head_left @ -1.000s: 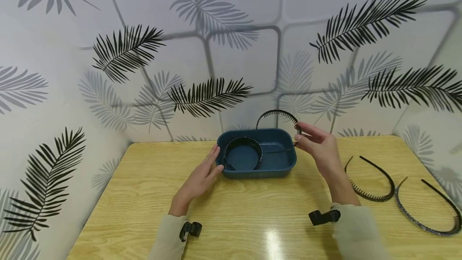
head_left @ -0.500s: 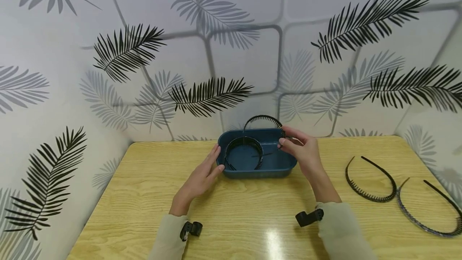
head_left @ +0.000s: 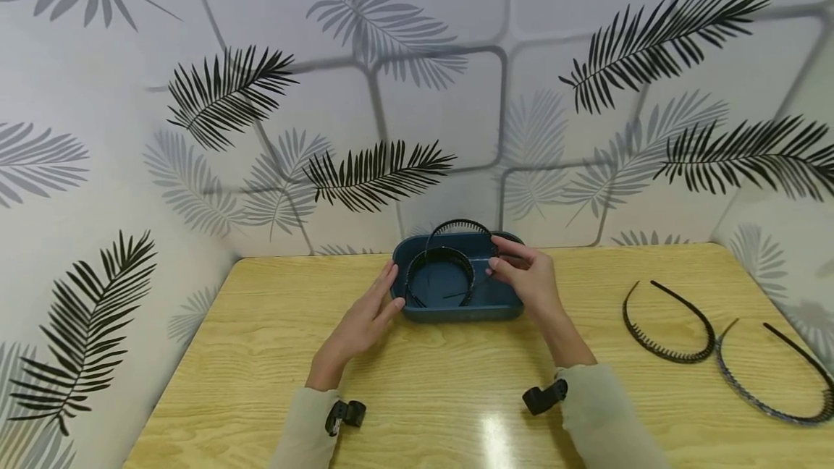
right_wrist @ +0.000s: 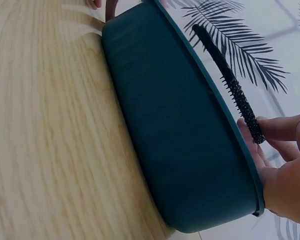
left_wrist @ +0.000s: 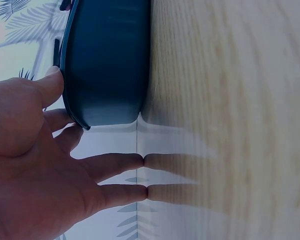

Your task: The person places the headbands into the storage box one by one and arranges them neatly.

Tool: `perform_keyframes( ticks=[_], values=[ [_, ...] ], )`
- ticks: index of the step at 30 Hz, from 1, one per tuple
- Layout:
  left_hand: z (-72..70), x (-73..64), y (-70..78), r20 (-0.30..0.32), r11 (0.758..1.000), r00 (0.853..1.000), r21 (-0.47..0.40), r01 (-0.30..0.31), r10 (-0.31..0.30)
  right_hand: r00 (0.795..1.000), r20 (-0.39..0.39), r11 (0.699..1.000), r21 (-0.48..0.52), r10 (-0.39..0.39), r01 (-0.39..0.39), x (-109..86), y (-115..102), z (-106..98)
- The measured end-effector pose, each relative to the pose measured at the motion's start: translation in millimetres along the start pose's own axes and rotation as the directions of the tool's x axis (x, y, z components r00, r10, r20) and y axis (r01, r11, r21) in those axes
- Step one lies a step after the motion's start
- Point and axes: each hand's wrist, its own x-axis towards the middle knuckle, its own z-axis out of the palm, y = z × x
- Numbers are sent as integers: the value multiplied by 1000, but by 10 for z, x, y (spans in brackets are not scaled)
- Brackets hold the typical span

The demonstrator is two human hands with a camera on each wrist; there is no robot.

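A dark blue oblong box (head_left: 462,315) stands on the table near the wall. My left hand (head_left: 360,323) touches its left end with fingers nearly straight; in the left wrist view the thumb lies at the rim of the box (left_wrist: 107,65). My right hand (head_left: 536,282) pinches a black toothed headband (head_left: 461,223) between thumb and fingers, over the box's right half. One part of that headband (right_wrist: 237,95) looks sparkly in the right wrist view. Its lower tip reaches down into the box. Other dark headbands (head_left: 459,256) sit nested in the box's left half.
Two more headbands lie on the table at the right, a black toothed one (head_left: 677,359) and a bluish patterned one (head_left: 772,407). The wood-grain table (head_left: 260,360) meets a leaf-patterned wall (head_left: 443,114) just behind the box.
My right hand has carried the headband left and slightly down, from the box's right end to over its inside. My left hand and the box have stayed put.
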Motion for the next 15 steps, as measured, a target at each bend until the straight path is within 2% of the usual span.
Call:
perform_keyframes(
  ticks=[5, 15],
  values=[
    [-4, 3, -13, 12, 1000, 1000, 1, 1, -1, 1000, 9, 1000, -23, 9, -9, 12, 24, 38],
    [-21, -8, -10, 25, 1000, 1000, -4, 6, -6, 995, 46, 994, -71, 87, -83, 99, 76, 125]
  ],
)
